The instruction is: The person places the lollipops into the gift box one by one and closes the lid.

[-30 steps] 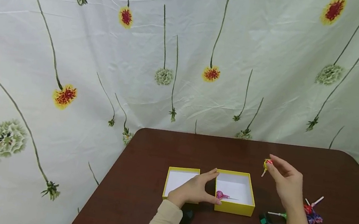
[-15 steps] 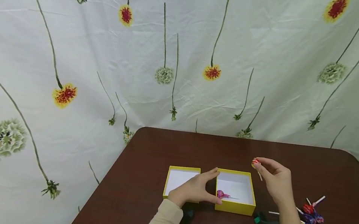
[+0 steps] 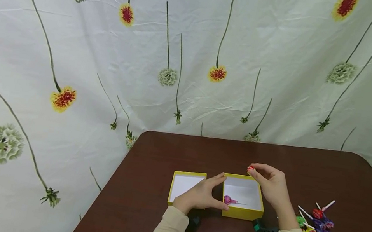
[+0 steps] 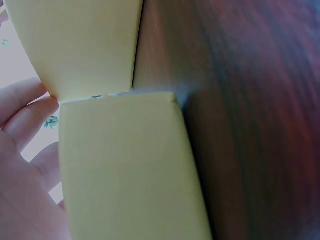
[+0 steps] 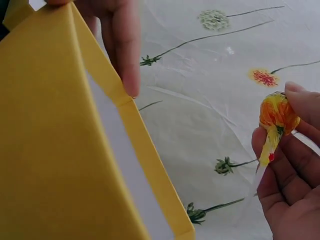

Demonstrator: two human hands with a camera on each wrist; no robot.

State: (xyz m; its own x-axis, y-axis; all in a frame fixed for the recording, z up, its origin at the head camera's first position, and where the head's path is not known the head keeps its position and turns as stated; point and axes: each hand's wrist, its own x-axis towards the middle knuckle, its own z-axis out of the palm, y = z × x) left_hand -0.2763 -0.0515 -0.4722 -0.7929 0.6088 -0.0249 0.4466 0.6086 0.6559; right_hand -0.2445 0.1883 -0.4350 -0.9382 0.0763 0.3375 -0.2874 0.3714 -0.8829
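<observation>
An open yellow box [image 3: 241, 214] with a white inside stands on the dark brown table [image 3: 202, 153]. One pink lollipop [image 3: 228, 200] lies in it. My left hand [image 3: 224, 191] grips the box's left side, thumb on the front wall and fingers at the back corner. My right hand [image 3: 253, 170] pinches a yellow and red wrapped lollipop [image 3: 251, 168] above the box's back edge. In the right wrist view the held lollipop [image 5: 277, 115] hangs beside the box wall [image 5: 50, 150]. The left wrist view shows the box's side [image 4: 125, 175] close up.
The box's yellow lid [image 3: 173, 185] lies upturned, touching the box on its left. A pile of several wrapped lollipops [image 3: 316, 227] lies on the table to the right. A flowered cloth [image 3: 180, 52] hangs behind the table.
My right hand has carried the lollipop leftward and a little lower, from right of the box to over its back edge. The left hand has stayed on the box.
</observation>
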